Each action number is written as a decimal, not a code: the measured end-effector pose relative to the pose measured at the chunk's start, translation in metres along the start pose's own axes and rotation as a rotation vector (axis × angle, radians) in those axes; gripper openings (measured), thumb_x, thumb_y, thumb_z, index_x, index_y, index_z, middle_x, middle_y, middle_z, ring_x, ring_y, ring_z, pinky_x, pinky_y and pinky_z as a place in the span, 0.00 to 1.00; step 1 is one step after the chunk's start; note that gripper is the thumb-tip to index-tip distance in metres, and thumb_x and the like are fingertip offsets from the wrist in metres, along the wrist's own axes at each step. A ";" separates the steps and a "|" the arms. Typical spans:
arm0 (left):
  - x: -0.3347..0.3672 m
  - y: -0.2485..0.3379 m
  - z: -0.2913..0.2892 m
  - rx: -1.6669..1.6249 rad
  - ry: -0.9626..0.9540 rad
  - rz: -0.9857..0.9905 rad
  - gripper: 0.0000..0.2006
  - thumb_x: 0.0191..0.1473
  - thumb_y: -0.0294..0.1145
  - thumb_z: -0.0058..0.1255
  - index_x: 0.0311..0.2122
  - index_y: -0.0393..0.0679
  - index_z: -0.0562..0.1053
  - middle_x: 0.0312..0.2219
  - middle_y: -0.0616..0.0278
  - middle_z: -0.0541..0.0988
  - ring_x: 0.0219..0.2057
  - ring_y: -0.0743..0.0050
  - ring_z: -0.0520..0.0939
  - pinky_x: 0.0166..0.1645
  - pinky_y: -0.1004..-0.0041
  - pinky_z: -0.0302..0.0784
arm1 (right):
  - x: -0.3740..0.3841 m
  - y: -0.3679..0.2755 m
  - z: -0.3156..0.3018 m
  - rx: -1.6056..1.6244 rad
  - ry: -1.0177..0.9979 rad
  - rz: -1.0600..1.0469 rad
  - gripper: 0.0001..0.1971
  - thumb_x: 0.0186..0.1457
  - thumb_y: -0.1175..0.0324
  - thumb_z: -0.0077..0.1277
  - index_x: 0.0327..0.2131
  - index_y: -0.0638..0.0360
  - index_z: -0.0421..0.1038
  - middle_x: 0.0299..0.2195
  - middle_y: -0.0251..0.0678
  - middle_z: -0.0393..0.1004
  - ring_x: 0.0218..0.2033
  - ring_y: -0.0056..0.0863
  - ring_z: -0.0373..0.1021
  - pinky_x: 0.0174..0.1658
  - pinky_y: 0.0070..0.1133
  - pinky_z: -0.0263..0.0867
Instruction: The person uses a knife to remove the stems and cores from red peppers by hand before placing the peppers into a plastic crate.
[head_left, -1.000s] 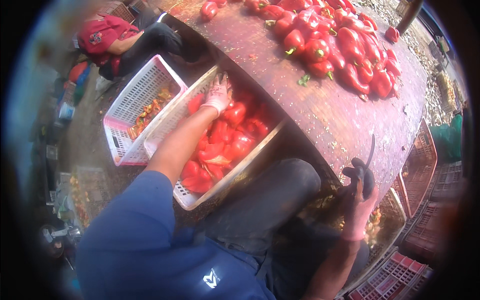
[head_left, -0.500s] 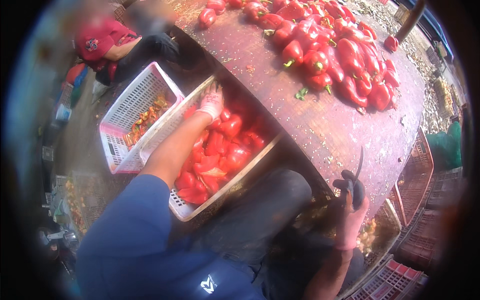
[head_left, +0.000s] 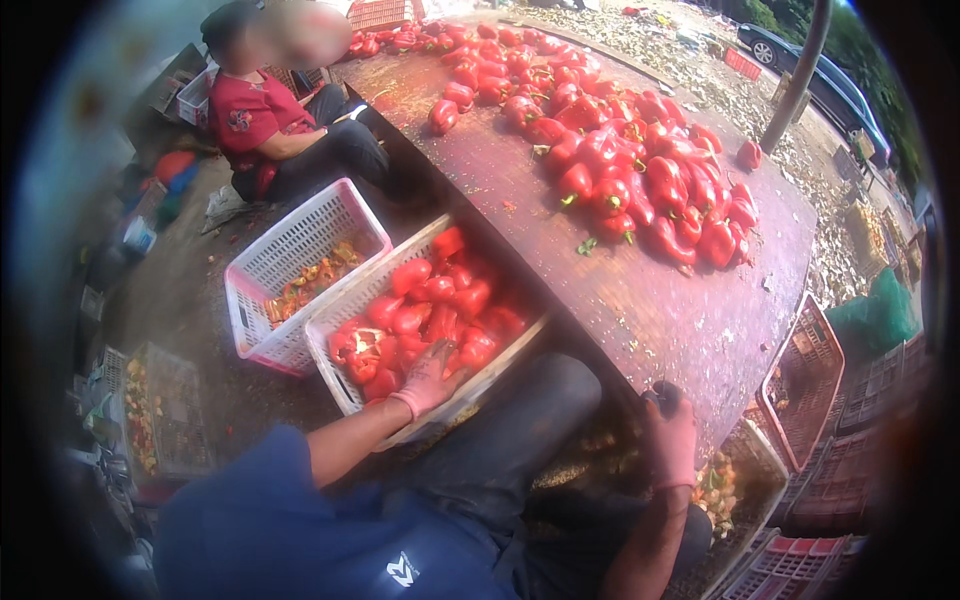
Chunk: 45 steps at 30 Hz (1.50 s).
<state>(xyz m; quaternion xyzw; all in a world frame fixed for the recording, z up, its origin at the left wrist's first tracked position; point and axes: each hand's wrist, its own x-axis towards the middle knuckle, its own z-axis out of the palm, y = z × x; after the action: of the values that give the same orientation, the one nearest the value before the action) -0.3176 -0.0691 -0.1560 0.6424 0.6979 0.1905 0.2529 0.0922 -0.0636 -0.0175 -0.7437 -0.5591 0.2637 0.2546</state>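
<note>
My left hand point(head_left: 432, 378), in a pink glove with dark fingertips, rests on the near side of a white plastic crate point(head_left: 512, 347). Its fingers are stretched over the red bell peppers point(head_left: 410, 318) inside, several of them cut open. At the table's near edge, my right hand point(head_left: 670, 435), gloved the same way, is closed with its dark fingers curled. The curved knife it gripped half a second ago is hidden now. A large pile of whole red peppers point(head_left: 620, 150) lies on the reddish table point(head_left: 545, 240).
Left of the pepper crate stands a white and pink crate point(head_left: 240, 305) with pepper scraps point(head_left: 305, 285). A seated person in a red top point(head_left: 265, 120) is at the far left. Reddish crates point(head_left: 800, 390) and a crate of scraps point(head_left: 765, 460) stand to the right.
My left hand has come back from the crate's far left side to its near edge. The right hand has turned, so the knife blade no longer shows. The view has shifted.
</note>
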 end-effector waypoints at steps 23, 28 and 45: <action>-0.066 -0.011 0.018 0.274 -0.166 -0.027 0.34 0.59 0.56 0.49 0.63 0.43 0.64 0.64 0.48 0.62 0.65 0.48 0.62 0.68 0.54 0.59 | 0.006 0.030 0.005 -0.202 -0.040 -0.045 0.20 0.56 0.54 0.51 0.46 0.57 0.74 0.35 0.47 0.79 0.31 0.41 0.78 0.36 0.33 0.72; -0.071 -0.007 0.020 0.221 0.000 0.057 0.25 0.55 0.45 0.55 0.53 0.41 0.69 0.54 0.51 0.69 0.60 0.49 0.69 0.62 0.55 0.66 | -0.001 0.009 -0.005 -0.165 -0.112 -0.052 0.19 0.60 0.54 0.48 0.49 0.51 0.75 0.45 0.51 0.77 0.47 0.49 0.73 0.49 0.38 0.68; -0.065 -0.017 0.026 0.277 -0.104 0.020 0.28 0.56 0.48 0.55 0.57 0.44 0.68 0.60 0.49 0.67 0.63 0.48 0.66 0.65 0.55 0.64 | -0.003 0.022 -0.005 -0.274 -0.106 -0.072 0.18 0.61 0.51 0.48 0.48 0.50 0.73 0.46 0.48 0.75 0.48 0.50 0.72 0.50 0.39 0.68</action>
<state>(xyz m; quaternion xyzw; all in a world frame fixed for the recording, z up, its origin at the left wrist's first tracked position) -0.3130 -0.1368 -0.1799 0.6871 0.6970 0.0614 0.1958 0.1103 -0.0720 -0.0281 -0.7359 -0.6288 0.2148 0.1301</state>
